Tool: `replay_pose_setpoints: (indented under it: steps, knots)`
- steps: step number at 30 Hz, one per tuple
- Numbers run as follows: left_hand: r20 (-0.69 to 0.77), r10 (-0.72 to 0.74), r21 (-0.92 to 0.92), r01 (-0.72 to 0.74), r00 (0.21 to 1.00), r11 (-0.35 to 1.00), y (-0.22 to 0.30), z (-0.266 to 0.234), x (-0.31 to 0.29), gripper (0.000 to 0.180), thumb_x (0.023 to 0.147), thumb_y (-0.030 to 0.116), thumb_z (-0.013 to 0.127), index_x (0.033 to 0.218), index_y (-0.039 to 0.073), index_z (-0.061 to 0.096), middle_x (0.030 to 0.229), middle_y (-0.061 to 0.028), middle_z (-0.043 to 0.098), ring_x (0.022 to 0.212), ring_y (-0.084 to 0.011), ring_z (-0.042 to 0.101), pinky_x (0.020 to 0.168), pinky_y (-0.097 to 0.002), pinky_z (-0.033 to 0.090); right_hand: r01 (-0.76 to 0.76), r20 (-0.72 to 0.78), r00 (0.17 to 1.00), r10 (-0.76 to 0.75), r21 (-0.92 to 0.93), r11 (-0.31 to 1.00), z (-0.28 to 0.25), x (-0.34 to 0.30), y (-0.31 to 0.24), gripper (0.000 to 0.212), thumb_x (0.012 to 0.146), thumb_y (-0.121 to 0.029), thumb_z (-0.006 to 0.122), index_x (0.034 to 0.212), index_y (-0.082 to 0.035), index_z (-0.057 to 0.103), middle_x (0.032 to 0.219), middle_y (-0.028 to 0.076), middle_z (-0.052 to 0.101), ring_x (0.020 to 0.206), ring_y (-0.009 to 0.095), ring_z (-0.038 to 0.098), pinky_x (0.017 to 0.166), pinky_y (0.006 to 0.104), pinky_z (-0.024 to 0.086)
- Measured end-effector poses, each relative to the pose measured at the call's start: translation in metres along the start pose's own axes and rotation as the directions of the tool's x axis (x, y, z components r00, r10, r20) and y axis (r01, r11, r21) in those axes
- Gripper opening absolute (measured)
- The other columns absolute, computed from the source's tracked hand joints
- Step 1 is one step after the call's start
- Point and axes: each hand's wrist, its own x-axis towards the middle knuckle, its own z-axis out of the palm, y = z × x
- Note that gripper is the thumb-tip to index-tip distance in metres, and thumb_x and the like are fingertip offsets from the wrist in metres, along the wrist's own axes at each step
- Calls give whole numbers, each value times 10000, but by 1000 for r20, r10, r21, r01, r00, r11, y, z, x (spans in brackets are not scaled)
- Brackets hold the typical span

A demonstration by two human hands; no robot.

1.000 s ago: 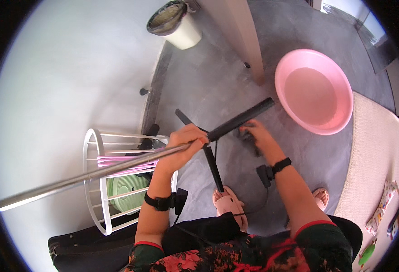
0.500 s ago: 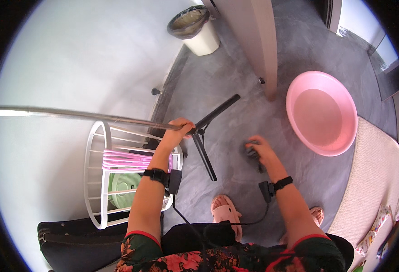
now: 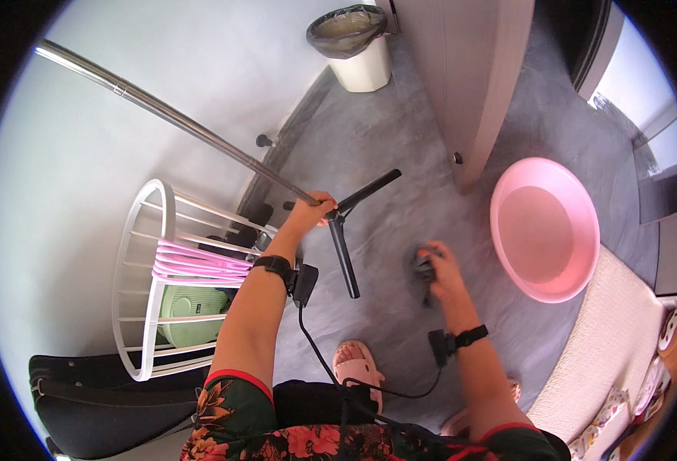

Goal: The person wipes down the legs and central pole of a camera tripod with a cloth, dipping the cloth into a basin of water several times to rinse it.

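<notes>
My left hand (image 3: 312,216) is closed around the lower end of a silver metal pole (image 3: 192,131), just above its black legs. The pole slants from the upper left down to my hand. Two black legs (image 3: 344,261) of this stand spread out to the right of the hand and downward. To the right, my right hand (image 3: 447,278) grips a dark grey cloth (image 3: 424,269), bunched up and partly hidden by the fingers. The cloth is apart from the stand, over the grey floor.
A pink basin (image 3: 592,230) stands at the right beside a beige mat (image 3: 577,338). A white rack (image 3: 150,307) with pink hangers (image 3: 200,263) and a green item (image 3: 192,307) is at the left. Farther off are a lined bin (image 3: 361,71) and a door (image 3: 461,84).
The pole's far end has swung away from me, so it slants more steeply. The legs have turned slightly with it. My right hand still holds the cloth; the whole view has shifted.
</notes>
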Motion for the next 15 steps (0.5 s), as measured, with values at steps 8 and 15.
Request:
replay_pose_setpoints:
  steps: [8,15]
  knots:
    - [-76,7,-66,-12,997,998,-21,-17,29,172,808,153,581,821,5,668,635,-42,593,504,-112,550,476,-241,447,89,141,987,-81,-49,995,57,32,-35,168,882,-7,570,1043,-44,543,954,50,617,816,151,592,673,297,502]
    - [-213,-37,5,39,976,999,-38,-28,39,222,761,213,597,799,10,678,658,-138,638,595,-262,641,593,-355,508,152,206,971,-120,-146,978,123,81,-45,215,878,-17,575,1089,-43,548,960,52,618,849,162,592,704,311,497]
